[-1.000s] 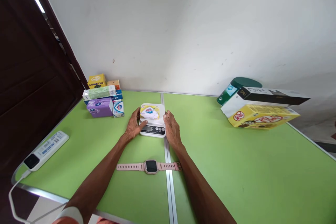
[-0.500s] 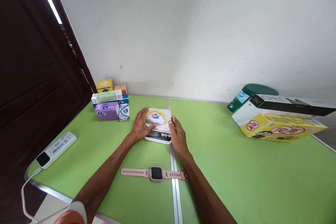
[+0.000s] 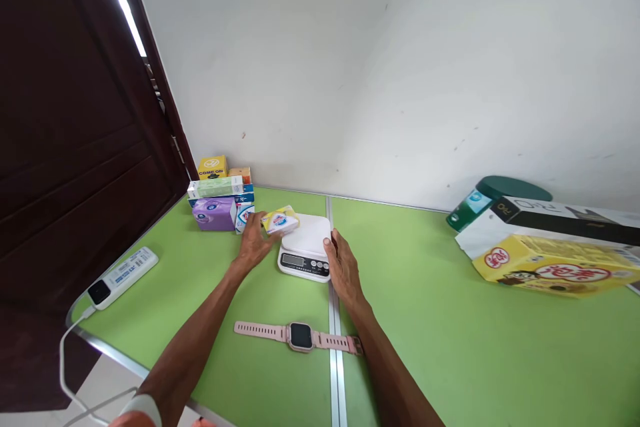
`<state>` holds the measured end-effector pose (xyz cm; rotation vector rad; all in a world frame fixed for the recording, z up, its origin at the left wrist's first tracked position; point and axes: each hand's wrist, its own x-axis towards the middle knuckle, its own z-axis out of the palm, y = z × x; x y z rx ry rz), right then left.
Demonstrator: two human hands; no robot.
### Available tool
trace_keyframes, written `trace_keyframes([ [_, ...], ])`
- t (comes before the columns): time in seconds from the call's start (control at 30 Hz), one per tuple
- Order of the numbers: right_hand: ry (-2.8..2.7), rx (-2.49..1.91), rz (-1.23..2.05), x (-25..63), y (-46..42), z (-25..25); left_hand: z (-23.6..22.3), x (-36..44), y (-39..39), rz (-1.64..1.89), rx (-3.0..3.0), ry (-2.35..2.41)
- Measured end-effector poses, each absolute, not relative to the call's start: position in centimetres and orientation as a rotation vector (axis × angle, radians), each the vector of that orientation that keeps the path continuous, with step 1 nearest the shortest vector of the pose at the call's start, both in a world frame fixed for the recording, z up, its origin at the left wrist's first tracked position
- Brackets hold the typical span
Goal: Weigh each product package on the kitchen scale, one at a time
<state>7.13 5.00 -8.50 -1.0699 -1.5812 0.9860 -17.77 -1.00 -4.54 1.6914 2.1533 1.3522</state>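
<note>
My left hand (image 3: 254,241) pinches a yellow and white soap box (image 3: 281,221) between thumb and fingers. The box is tilted over the left edge of the white plate of a digital kitchen scale (image 3: 305,240); whether it touches the plate is hard to tell. The scale's display (image 3: 293,260) looks blank. My right hand (image 3: 344,270) grips the right edge of the scale, thumb on the rim and fingers along the side. Just behind my left hand stands a smaller white and blue soap box (image 3: 245,217), partly covered by the fingers.
A purple pack (image 3: 215,214), a pale green box (image 3: 215,187) and a yellow box (image 3: 213,167) are grouped back left. A pink smartwatch (image 3: 301,336) lies in front, a white power bank (image 3: 125,277) at left. A yellow carton (image 3: 555,267) and a green container (image 3: 513,188) stand right.
The yellow soap box, flat on the scale before, is now in my left hand, lifted and shifted left. My right hand stays at the scale's right edge. The camera view has shifted slightly.
</note>
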Motion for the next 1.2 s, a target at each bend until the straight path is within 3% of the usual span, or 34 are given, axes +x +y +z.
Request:
trace_keyframes([
  [0.17,-1.577,-1.082,1.011,7.2,4.6,-8.0,-3.0,-20.3,-3.0,1.251,1.525,2.759],
  [0.3,-1.602,-1.072,0.977,7.2,4.6,-8.1,-2.9,-20.8,-2.9,1.223,1.481,2.927],
  [1.03,-1.665,-1.039,0.873,7.0,4.7,-8.2,-2.9,-20.9,-0.4,1.312,1.575,2.771],
  [1.2,-1.541,-1.048,0.926,6.7,4.9,-7.9,-2.3,-16.4,0.3,1.342,1.952,2.469],
])
